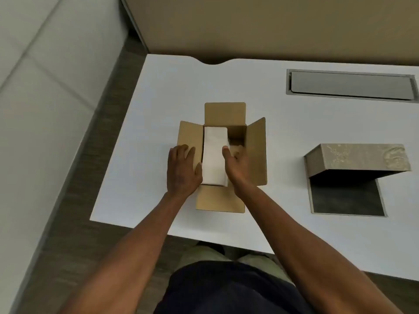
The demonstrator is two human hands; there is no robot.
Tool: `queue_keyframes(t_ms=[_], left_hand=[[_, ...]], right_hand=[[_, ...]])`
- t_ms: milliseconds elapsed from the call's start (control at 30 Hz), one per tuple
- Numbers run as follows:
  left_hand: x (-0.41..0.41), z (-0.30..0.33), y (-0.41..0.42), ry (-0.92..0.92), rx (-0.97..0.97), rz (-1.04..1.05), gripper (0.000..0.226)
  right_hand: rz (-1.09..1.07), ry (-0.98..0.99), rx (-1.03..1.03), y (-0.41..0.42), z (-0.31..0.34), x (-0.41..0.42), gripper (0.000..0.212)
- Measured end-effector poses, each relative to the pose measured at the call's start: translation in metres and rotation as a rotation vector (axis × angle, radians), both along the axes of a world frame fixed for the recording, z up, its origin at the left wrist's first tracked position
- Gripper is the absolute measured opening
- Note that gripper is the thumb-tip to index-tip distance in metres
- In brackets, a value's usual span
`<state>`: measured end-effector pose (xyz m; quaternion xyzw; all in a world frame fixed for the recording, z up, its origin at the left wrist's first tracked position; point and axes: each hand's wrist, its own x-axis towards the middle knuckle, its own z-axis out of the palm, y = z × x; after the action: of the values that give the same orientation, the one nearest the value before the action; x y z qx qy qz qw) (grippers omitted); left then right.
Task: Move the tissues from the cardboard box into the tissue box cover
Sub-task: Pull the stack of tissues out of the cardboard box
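Observation:
An open brown cardboard box [256,150] stands mid-table with all its flaps folded out. A white pack of tissues [214,150] fills its left half. My left hand [182,168] lies flat on the box's left flap, thumb touching the pack's left edge. My right hand [235,164] reaches into the box on the pack's right side, thumb on top of the pack and fingers down in the gap; whether it grips the pack is unclear. The grey-beige tissue box cover [357,158] stands to the right, its lid raised above the dark base.
The white table [158,98] ends just left of the box and at the near edge by my legs. A grey metal cable hatch [350,85] is set into the table at the back right. A beige wall panel rises behind the table.

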<state>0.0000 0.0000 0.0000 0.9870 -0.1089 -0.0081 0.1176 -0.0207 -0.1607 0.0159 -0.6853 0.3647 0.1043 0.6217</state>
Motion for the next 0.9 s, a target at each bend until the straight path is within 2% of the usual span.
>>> queue_keyframes(t_ms=[100, 200, 400, 500, 600, 767, 900], left_hand=[[0.004, -0.009, 0.006, 0.11, -0.133, 0.055, 0.055], [0.005, -0.021, 0.01, 0.182, -0.167, 0.062, 0.055], [0.007, -0.036, 0.016, 0.222, -0.313, 0.041, 0.053], [0.005, -0.043, 0.018, 0.211, -0.382, 0.039, 0.051], [0.003, -0.049, 0.017, 0.199, -0.443, 0.019, 0.05], [0.0, -0.058, 0.013, 0.184, -0.504, 0.015, 0.05], [-0.003, -0.062, 0.013, 0.179, -0.546, 0.013, 0.05]], right_hand=[[-0.008, 0.13, 0.039, 0.006, -0.015, 0.012, 0.084], [-0.05, 0.205, 0.097, 0.008, -0.028, 0.024, 0.086], [-0.113, 0.287, 0.116, 0.007, -0.049, 0.038, 0.084], [-0.15, 0.293, 0.084, 0.006, -0.055, 0.041, 0.083], [-0.151, 0.268, 0.034, 0.004, -0.059, 0.041, 0.073], [-0.017, 0.267, -0.132, 0.009, -0.065, 0.039, 0.062], [0.073, 0.268, -0.176, 0.014, -0.069, 0.041, 0.067]])
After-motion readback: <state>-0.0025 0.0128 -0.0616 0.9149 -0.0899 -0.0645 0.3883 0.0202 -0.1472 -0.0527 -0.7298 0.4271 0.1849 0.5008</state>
